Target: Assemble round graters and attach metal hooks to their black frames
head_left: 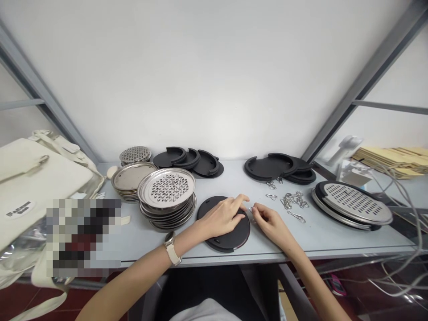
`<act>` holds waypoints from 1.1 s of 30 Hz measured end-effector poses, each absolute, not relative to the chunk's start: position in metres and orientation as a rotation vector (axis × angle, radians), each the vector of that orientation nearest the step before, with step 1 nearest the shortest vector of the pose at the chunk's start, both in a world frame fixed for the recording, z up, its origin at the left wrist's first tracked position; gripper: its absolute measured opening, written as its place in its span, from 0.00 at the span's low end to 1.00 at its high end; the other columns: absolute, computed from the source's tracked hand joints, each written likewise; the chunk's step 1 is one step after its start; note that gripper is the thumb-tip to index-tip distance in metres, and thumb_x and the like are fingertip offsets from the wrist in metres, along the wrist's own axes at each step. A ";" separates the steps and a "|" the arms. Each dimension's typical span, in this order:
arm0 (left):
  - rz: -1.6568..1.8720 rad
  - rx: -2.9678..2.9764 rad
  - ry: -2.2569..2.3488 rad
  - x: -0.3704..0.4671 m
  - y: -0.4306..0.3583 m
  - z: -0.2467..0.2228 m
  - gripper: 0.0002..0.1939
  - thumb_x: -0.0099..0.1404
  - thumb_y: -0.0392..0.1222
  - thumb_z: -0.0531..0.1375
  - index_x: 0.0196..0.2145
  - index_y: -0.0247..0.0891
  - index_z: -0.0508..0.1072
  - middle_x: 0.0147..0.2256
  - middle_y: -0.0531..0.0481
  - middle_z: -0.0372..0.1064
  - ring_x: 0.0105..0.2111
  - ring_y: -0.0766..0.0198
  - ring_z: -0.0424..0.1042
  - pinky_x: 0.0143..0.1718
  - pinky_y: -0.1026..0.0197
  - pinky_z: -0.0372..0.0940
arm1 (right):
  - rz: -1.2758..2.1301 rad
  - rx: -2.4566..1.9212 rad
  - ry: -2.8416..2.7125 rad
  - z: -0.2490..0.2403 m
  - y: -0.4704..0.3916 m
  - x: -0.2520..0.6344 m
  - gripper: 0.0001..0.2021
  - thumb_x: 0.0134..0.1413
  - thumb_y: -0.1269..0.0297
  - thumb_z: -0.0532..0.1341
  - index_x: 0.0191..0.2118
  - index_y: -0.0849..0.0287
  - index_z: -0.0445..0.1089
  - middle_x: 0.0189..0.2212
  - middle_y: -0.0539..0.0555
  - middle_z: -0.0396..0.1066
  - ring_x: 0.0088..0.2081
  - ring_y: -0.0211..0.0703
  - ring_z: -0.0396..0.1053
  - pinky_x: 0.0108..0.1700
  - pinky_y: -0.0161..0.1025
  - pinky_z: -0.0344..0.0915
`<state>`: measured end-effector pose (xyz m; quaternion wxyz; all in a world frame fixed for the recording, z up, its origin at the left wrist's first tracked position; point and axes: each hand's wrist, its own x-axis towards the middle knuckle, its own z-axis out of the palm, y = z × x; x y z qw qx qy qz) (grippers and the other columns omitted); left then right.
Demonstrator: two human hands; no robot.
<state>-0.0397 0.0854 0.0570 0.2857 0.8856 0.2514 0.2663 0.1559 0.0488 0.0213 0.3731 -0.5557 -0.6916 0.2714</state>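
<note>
My left hand (227, 216) lies across a round black plastic base (224, 243) near the table's front edge, fingers spread and fingertips by its right rim. Just right of that rim, my right hand (269, 220) pinches a small shiny wire clip (250, 209) between thumb and index finger; most of the clip is hidden. Similar loose wire clips (296, 200) lie in a small heap beyond my right hand. Left of the base stands a stack of round metal grater plates (172, 189). At the right, grater discs (354, 203) with black bases are piled up.
More black bases (270, 167) rest against the wall, at back right and back left. Other metal discs (132, 176) are stacked at the left. A cream bag (36, 178) hangs over the left side. Cables (411, 223) and yellowish flat pieces (388, 158) are at the right.
</note>
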 end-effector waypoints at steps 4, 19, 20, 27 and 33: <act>0.692 2.327 0.716 -0.039 0.084 0.056 0.25 0.61 0.36 0.60 0.53 0.43 0.57 0.49 0.48 0.68 0.34 0.63 0.73 0.40 0.59 0.67 | 0.762 -1.418 -1.869 0.022 0.047 0.153 0.16 0.64 0.57 0.48 0.26 0.57 0.52 0.21 0.45 0.49 0.24 0.36 0.50 0.27 0.34 0.50; 0.657 2.337 0.673 -0.038 0.081 0.057 0.23 0.64 0.34 0.57 0.54 0.43 0.56 0.47 0.48 0.69 0.40 0.61 0.73 0.44 0.59 0.66 | 0.733 -1.473 -1.965 0.026 0.044 0.151 0.14 0.62 0.60 0.48 0.25 0.57 0.54 0.19 0.44 0.52 0.23 0.35 0.52 0.26 0.34 0.49; 0.660 2.344 0.667 -0.038 0.080 0.057 0.23 0.64 0.34 0.57 0.54 0.43 0.55 0.47 0.47 0.69 0.40 0.61 0.73 0.44 0.59 0.66 | 0.732 -1.472 -1.963 0.026 0.044 0.151 0.14 0.62 0.60 0.48 0.25 0.57 0.54 0.19 0.44 0.52 0.23 0.35 0.52 0.26 0.34 0.49; 0.685 2.543 0.677 -0.037 0.084 0.055 0.22 0.64 0.34 0.56 0.55 0.38 0.55 0.45 0.46 0.69 0.45 0.57 0.69 0.47 0.56 0.65 | 0.735 -1.447 -1.947 0.024 0.047 0.151 0.15 0.62 0.59 0.48 0.25 0.57 0.54 0.19 0.44 0.52 0.23 0.35 0.52 0.26 0.34 0.50; 0.749 2.731 0.715 -0.029 0.055 0.087 0.16 0.65 0.35 0.52 0.50 0.33 0.62 0.48 0.38 0.65 0.50 0.50 0.64 0.51 0.47 0.60 | 0.734 -1.415 -1.893 0.026 0.044 0.151 0.12 0.60 0.59 0.51 0.27 0.58 0.61 0.21 0.48 0.61 0.25 0.38 0.57 0.27 0.35 0.54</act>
